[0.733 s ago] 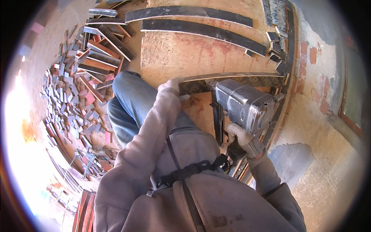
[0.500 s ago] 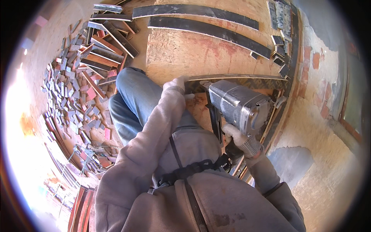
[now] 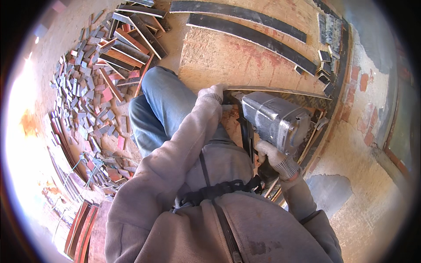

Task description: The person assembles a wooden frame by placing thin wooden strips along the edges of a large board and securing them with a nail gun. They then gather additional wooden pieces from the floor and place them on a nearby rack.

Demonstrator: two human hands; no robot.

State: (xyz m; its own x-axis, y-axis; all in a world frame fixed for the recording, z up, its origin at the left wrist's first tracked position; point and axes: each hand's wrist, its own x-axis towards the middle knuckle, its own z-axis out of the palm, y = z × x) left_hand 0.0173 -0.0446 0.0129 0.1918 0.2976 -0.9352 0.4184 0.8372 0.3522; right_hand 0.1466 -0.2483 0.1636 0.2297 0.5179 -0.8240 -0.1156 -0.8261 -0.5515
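Observation:
My left hand (image 3: 213, 92), in a pale knit glove, is closed around the near end of a long black-faced plywood strip (image 3: 302, 100) standing on its edge. My gloved right hand (image 3: 269, 154) grips a big dark grey nail gun (image 3: 274, 117) by its handle. The tool lies tilted just below the strip, its nose pointing up and left toward my left hand. Whether that nose touches the wood cannot be made out. Under the tool, another black strip (image 3: 245, 131) runs toward my lap, part of it hidden.
Two long black strips (image 3: 252, 40) lie on a plywood sheet (image 3: 206, 61) ahead. To the left spreads a heap of small wood offcuts (image 3: 83, 96), with longer boards (image 3: 131, 48) piled beyond. A worn plaster wall (image 3: 372, 87) stands at the right, with small blocks (image 3: 324, 68) near it.
The whole scene has shifted slightly right and down in the picture as the view moved. Both hands keep their holds on the plywood strip and the nail gun.

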